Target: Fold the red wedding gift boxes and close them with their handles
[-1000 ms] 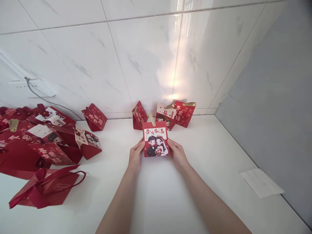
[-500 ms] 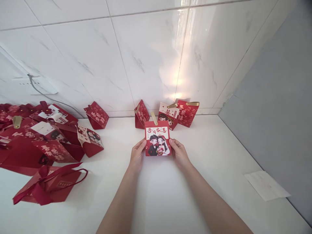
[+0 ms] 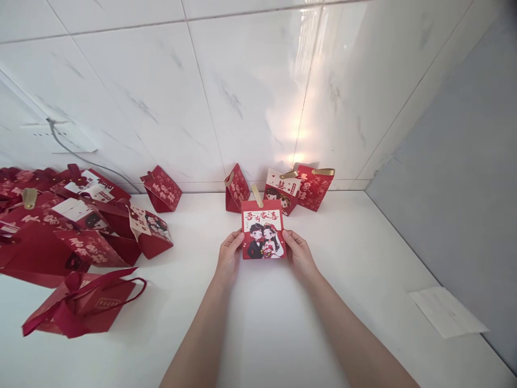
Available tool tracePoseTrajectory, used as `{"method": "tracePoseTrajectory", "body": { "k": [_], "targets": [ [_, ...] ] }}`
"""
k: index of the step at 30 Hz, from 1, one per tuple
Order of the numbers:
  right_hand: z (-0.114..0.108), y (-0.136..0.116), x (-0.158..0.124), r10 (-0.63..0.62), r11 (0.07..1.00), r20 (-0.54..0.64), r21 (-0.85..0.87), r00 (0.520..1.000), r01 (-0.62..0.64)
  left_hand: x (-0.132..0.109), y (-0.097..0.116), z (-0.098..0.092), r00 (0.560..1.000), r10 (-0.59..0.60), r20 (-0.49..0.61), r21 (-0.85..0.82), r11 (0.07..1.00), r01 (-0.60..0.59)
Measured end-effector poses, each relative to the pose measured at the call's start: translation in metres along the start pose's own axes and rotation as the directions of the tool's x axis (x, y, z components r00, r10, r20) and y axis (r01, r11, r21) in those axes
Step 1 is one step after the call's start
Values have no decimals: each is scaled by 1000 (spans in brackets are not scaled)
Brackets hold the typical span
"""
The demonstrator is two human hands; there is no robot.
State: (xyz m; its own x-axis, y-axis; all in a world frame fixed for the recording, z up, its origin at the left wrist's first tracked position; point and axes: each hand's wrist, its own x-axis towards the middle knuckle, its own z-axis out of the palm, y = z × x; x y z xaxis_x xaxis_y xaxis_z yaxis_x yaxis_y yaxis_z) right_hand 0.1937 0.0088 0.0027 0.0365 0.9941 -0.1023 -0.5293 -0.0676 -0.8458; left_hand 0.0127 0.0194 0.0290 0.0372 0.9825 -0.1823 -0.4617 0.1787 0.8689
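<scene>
I hold a small red gift box (image 3: 263,229) between both hands over the white table (image 3: 283,323). Its front shows a cartoon couple under a white band with red characters, and a gold tab sticks up from its top. My left hand (image 3: 229,257) grips the box's left edge with the fingers curled round it. My right hand (image 3: 298,252) grips the right edge the same way. The box stands upright with its lower edge at or just above the table.
Three small red boxes (image 3: 236,187) (image 3: 281,189) (image 3: 313,186) stand behind it by the tiled wall, and another (image 3: 162,188) further left. A heap of red boxes and bags (image 3: 72,221) fills the left, with a ribboned bag (image 3: 83,304) in front. A white paper (image 3: 446,311) lies at right by the grey wall.
The view has shifted slightly, so everything sits a little further right in the picture. My hands and the box keep the same grip and place.
</scene>
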Motion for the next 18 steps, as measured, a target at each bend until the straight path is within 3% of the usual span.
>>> {"method": "tracePoseTrajectory", "body": {
  "k": [18],
  "targets": [
    [1, -1, 1, -1, 1000, 9, 20, 1000, 1, -1, 2, 3, 1000, 5, 11, 2, 1000, -5]
  ]
}}
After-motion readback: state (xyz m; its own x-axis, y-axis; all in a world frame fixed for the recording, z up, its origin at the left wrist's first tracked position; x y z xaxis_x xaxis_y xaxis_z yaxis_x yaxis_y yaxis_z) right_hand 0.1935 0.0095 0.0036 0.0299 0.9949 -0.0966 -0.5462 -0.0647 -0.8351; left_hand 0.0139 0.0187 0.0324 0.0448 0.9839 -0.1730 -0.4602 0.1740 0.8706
